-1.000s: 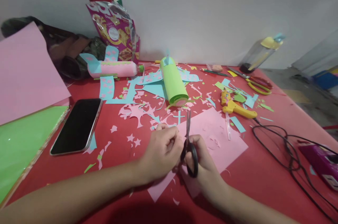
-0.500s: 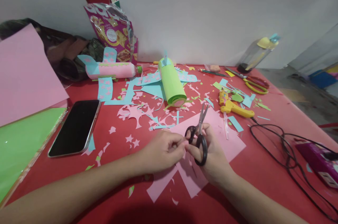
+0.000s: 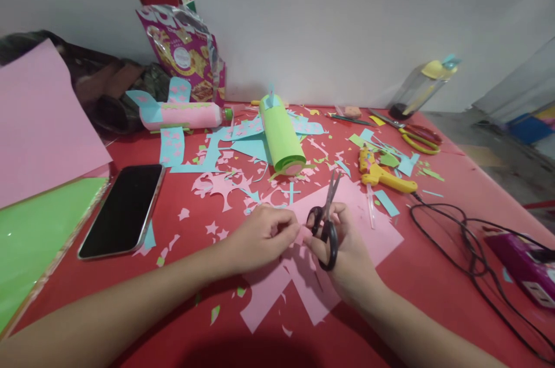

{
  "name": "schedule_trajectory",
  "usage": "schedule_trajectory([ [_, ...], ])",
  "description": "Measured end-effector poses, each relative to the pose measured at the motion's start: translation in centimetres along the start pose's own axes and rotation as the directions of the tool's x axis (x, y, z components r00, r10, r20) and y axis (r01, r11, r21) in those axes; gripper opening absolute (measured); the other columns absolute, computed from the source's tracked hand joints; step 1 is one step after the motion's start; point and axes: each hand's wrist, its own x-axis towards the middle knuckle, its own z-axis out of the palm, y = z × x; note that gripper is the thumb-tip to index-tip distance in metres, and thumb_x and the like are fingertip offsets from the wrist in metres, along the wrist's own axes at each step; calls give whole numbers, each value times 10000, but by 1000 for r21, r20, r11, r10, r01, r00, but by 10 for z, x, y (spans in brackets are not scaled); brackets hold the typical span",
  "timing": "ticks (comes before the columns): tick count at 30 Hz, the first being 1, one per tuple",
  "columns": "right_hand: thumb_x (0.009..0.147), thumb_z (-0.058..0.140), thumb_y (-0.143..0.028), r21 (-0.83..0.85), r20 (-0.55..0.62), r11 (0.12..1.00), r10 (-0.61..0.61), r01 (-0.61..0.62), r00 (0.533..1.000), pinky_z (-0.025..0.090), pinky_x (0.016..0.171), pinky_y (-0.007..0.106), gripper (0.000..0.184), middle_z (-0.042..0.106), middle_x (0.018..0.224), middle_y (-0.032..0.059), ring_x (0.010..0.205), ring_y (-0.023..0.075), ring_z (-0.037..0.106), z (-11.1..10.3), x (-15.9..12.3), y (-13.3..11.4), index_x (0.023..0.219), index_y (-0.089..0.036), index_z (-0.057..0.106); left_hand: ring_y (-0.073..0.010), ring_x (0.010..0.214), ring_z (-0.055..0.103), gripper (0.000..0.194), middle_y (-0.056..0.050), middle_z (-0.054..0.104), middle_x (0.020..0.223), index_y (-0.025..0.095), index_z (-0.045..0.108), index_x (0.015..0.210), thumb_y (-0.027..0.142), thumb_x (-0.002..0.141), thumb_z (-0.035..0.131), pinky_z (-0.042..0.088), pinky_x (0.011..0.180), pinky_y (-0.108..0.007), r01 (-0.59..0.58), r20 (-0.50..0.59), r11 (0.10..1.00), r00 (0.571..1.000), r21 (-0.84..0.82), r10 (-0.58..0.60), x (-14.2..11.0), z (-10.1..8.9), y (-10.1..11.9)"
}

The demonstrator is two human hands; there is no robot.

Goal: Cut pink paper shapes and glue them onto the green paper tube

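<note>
Between my hands is a small pink paper piece (image 3: pixel 302 235), pinched at its left by my left hand (image 3: pixel 269 236). My right hand (image 3: pixel 347 252) touches its other side with thumb and fingertips. Black-handled scissors (image 3: pixel 330 220) hang on that same hand, their narrow blades pointing up and away, slightly apart. Under both hands lies a larger pink paper sheet (image 3: pixel 364 218) with a notch cut in its near edge. Pink paper stars (image 3: pixel 212 228) lie left of my left hand.
Beyond the hands stand a green paper plane (image 3: pixel 281 134) and a pink paper-covered bottle plane (image 3: pixel 186 115), among scraps. A yellow glue gun (image 3: pixel 385 177) with a black cord lies right. A phone (image 3: pixel 124 211) rests left. Larger scissors (image 3: pixel 418 137) lie at the back right.
My left hand has shifted slightly up and left, showing more of the small pink paper between the fingers. The right hand and scissors have barely moved.
</note>
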Motion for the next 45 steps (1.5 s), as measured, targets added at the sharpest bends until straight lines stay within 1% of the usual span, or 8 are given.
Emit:
schedule_trajectory([
  [5, 626, 652, -126, -17, -53, 998, -62, 62, 997, 371, 450, 151, 357, 468, 720, -73, 515, 39, 439, -1, 1, 2, 766, -232, 341, -85, 486, 377, 271, 45, 395, 500, 153, 449, 569, 231, 809, 351, 295, 492, -203, 39, 37, 999, 999, -23, -38, -1, 3, 0],
  [11, 647, 671, -189, 6, -44, 999, -37, 38, 998, 370, 434, 159, 353, 469, 739, -68, 497, 39, 432, 0, -1, 0, 776, -241, 346, -78, 490, 396, 300, 42, 422, 518, 156, 432, 557, 260, 829, 359, 306, 490, -195, 9, -42, 1000, 999, -20, -10, -3, 9, -1],
  [16, 628, 703, -307, 91, 125, 996, 11, -23, 992, 428, 515, 230, 401, 470, 752, -52, 569, 83, 494, 0, -3, 0, 787, -252, 339, -80, 501, 400, 272, 46, 403, 525, 162, 414, 565, 255, 818, 374, 328, 489, -193, 23, -169, 997, 985, -77, -36, -2, -7, 0],
  [20, 653, 665, -429, 121, 282, 990, 30, -67, 959, 443, 630, 305, 401, 453, 808, -24, 650, 111, 520, -3, -4, 7, 819, -247, 349, -77, 513, 410, 246, 45, 435, 550, 162, 447, 603, 276, 815, 398, 349, 503, -192, 22, -306, 993, 950, -115, -57, 0, -23, 0],
  [23, 668, 651, -430, 115, 352, 986, 73, -120, 933, 430, 665, 315, 384, 454, 835, -17, 700, 124, 522, -6, -3, 17, 824, -247, 352, -66, 488, 383, 250, 49, 440, 540, 160, 445, 580, 251, 810, 403, 330, 480, -184, 7, -355, 995, 934, -102, -42, 0, -30, 2],
  [26, 619, 682, -443, 112, 409, 978, 114, -174, 906, 424, 640, 300, 424, 461, 797, -25, 676, 124, 511, -8, -1, 26, 815, -248, 360, -66, 498, 391, 255, 46, 448, 542, 160, 436, 570, 246, 808, 407, 334, 483, -180, 5, -338, 997, 941, -74, -30, -1, -32, 5],
  [35, 576, 672, -527, 85, 438, 979, 130, -185, 889, 415, 617, 291, 474, 488, 763, -19, 653, 126, 522, -9, -1, 28, 771, -238, 350, -71, 500, 390, 225, 50, 434, 536, 161, 438, 578, 218, 793, 408, 322, 482, -179, 23, -202, 999, 979, 36, -16, -4, -31, 9],
  [45, 618, 700, -414, 206, 489, 958, 76, -200, 869, 403, 621, 253, 390, 489, 798, -29, 660, 104, 525, -10, 0, 30, 812, -240, 410, -72, 505, 392, 266, 53, 422, 532, 159, 458, 584, 282, 811, 397, 313, 487, -178, 69, -144, 996, 988, 58, -60, -4, -32, 12],
])
